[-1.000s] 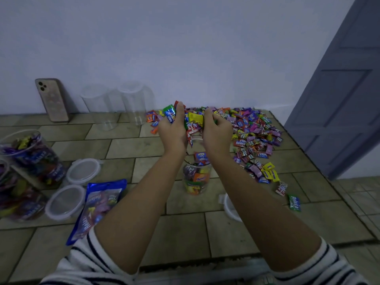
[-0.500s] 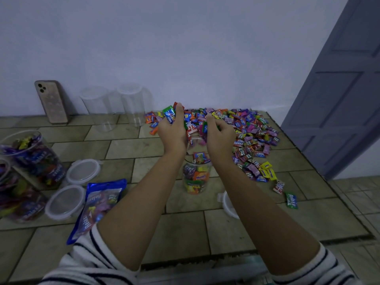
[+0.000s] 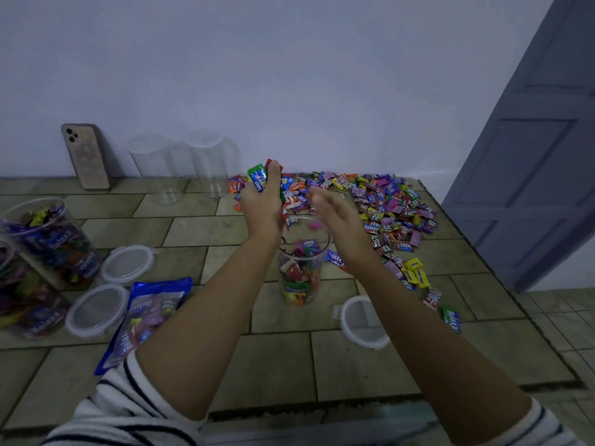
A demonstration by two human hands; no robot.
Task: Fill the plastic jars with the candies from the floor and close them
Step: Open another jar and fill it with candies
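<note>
A clear plastic jar point(image 3: 301, 278), partly filled with wrapped candies, stands open on the tiled floor between my forearms. My left hand point(image 3: 262, 202) hovers just above its mouth and cups a bunch of candies point(image 3: 257, 178); a few are dropping toward the jar. My right hand point(image 3: 333, 214) is beside it, fingers straight and blurred, holding nothing. A wide pile of colourful candies point(image 3: 380, 201) lies on the floor behind and to the right of the jar. The jar's lid point(image 3: 362, 321) lies on the floor under my right forearm.
Two filled jars point(image 3: 48, 239) sit at the left with two lids point(image 3: 128, 263) beside them. A blue candy bag point(image 3: 145, 313) lies near my left elbow. Two empty jars point(image 3: 180, 165) and a phone point(image 3: 85, 156) stand against the wall. A grey door point(image 3: 541, 156) is at the right.
Both hands held a shared heap of candies together over the jar. My right hand has now pulled away to the right and opened; candies are falling from my left hand into the jar.
</note>
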